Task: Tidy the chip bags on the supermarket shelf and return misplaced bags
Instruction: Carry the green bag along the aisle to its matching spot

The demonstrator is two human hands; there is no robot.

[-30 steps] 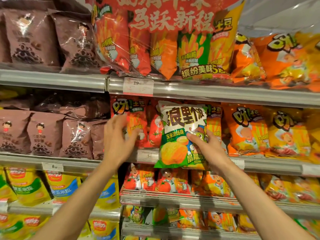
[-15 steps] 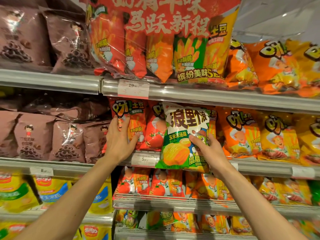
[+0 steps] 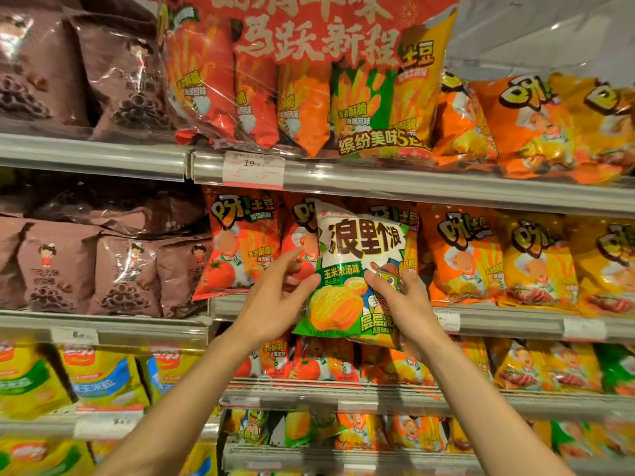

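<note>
A green and white chip bag (image 3: pixel 354 269) with a yellow chip picture is held up in front of the middle shelf's row of red and orange bags. My right hand (image 3: pixel 402 304) grips its lower right edge, thumb on the front. My left hand (image 3: pixel 278 300) has come to its left edge, thumb touching the bag's front and fingers spread behind it. Just left of the held bag stands a red tomato-flavour bag (image 3: pixel 237 242) on the middle shelf (image 3: pixel 508 317).
Orange bags (image 3: pixel 470 252) and yellow-orange bags (image 3: pixel 539 262) fill the middle shelf to the right. Brown bags (image 3: pixel 103 273) sit to the left. A large red multipack (image 3: pixel 309 73) hangs over the upper shelf rail (image 3: pixel 412 187). Green bags (image 3: pixel 251 427) like the held one stand low down.
My left hand has left the red tomato bag and moved right onto the green bag's left edge. The green bag stays in my right hand.
</note>
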